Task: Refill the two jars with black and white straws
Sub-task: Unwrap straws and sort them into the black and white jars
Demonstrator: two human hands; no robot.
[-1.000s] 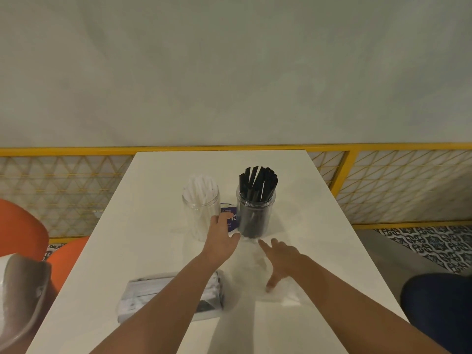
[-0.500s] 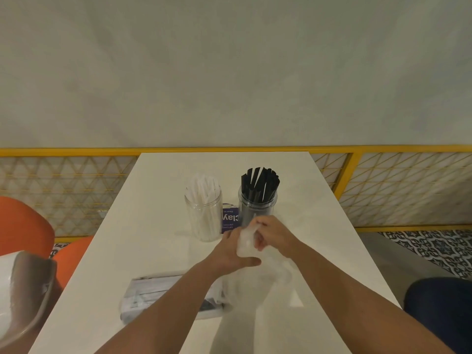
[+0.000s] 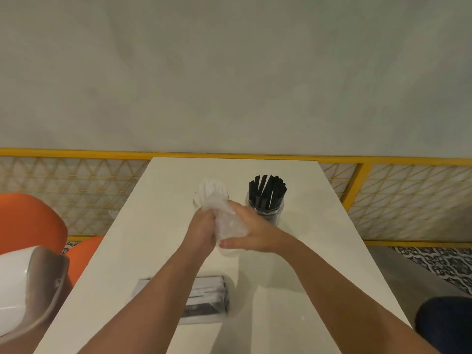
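Note:
Two clear jars stand mid-table. The right jar (image 3: pixel 267 213) holds black straws (image 3: pixel 267 191). The left jar is mostly hidden behind my hands; its white straws (image 3: pixel 210 189) stick up above them. My left hand (image 3: pixel 201 229) and my right hand (image 3: pixel 251 231) are pressed together around a crumpled clear plastic bag (image 3: pixel 228 221), held just in front of the white-straw jar. A flat plastic packet (image 3: pixel 204 298) with dark and white contents lies on the table under my left forearm.
The white table (image 3: pixel 319 264) runs away from me to a yellow mesh railing (image 3: pixel 383 200) and a grey wall. Orange chairs (image 3: pixel 28 221) and a white seat back (image 3: pixel 23 284) are at the left. Patterned floor lies at the right.
Both hands lifted the clear plastic bag off the table and bunched it up between them, moving it up in front of the white-straw jar. The small blue label between the jars is now hidden.

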